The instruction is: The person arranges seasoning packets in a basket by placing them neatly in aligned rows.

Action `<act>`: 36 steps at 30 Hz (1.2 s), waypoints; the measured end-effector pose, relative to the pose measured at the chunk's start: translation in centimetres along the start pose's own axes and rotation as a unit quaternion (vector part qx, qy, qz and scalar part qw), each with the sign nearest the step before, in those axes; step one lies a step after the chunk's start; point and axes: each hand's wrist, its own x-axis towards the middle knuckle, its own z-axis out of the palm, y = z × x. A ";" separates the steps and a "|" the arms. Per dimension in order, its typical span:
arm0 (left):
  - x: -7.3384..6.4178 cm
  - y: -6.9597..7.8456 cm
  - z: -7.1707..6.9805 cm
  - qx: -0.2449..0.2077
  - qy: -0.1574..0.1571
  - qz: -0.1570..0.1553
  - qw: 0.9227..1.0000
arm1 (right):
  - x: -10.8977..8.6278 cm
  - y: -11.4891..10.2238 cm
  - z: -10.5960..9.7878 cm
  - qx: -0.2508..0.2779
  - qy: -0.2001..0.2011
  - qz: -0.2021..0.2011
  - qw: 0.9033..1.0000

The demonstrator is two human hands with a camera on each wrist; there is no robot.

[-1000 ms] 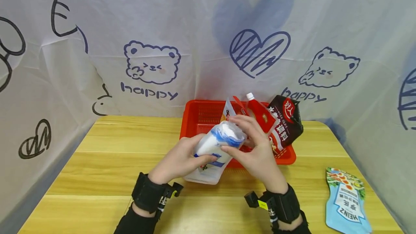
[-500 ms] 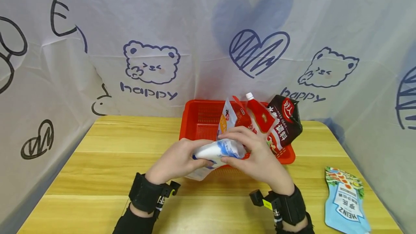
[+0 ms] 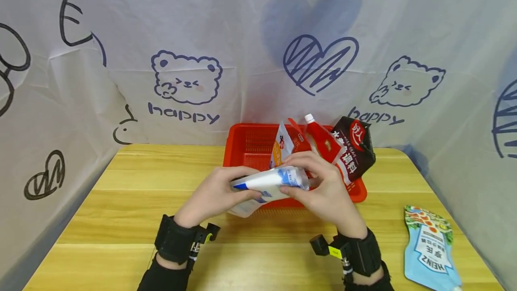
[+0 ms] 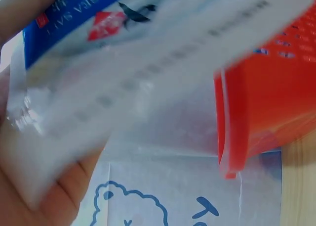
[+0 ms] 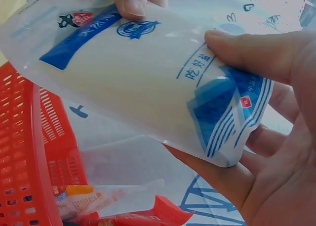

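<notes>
A white and blue bag of sea salt is held between my two hands, above the front part of the red basket. My left hand grips its left end, thumb on the near face. At the opposite end my right hand pinches the bag, with the thumb in front and the other fingers behind. In the right wrist view the bag's printed face shows broadly, with the right thumb near its blue-striped end. The left wrist view has the bag's pale edge close up and blurred.
Several packets stand in the basket's right half: an orange and white one, a red pouch with a white cap and a dark seasoning packet. A light blue Heinz pouch lies at the table's right. A printed cloth hangs behind.
The bag has tipped from a steeper slant to nearly level, its narrow side now turned up. Both hands have kept their hold, and the left hand has shifted slightly left.
</notes>
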 end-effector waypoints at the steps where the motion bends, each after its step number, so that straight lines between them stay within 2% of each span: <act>1: -0.1 -0.1 -0.2 -0.006 0.006 -0.001 1.000 | 0.0 -0.1 -0.1 0.008 0.006 0.006 1.000; 6: -0.6 -0.4 -1.0 -0.049 0.063 -0.017 0.997 | -0.1 -0.2 -0.4 0.037 0.051 0.026 0.998; 10: -0.7 -0.5 -1.2 -0.106 0.111 -0.024 0.988 | -0.1 -0.3 -0.3 0.060 0.079 0.030 0.995; 14: -0.7 -0.6 -1.2 -0.147 0.137 -0.020 0.979 | -0.2 -0.5 -0.2 0.077 0.094 0.040 0.992; 17: -0.7 -0.7 -1.0 -0.155 0.134 -0.029 0.978 | -0.1 -0.4 0.1 0.086 0.094 0.049 0.991; 21: -0.7 -0.8 -0.8 -0.137 0.133 -0.036 0.981 | 0.1 -0.3 0.5 0.089 0.083 0.058 0.991; 28: -0.7 -0.8 -0.6 -0.120 0.154 -0.009 0.981 | 0.3 -0.1 0.2 0.075 0.048 0.092 0.992; 33: -0.5 -0.3 -0.4 -0.105 0.138 0.028 0.984 | 0.1 -0.1 -0.4 -0.005 -0.002 0.065 0.998; 36: -0.4 0.1 -0.3 -0.077 0.121 0.052 0.988 | 0.0 -0.4 -0.5 -0.068 -0.047 0.033 0.996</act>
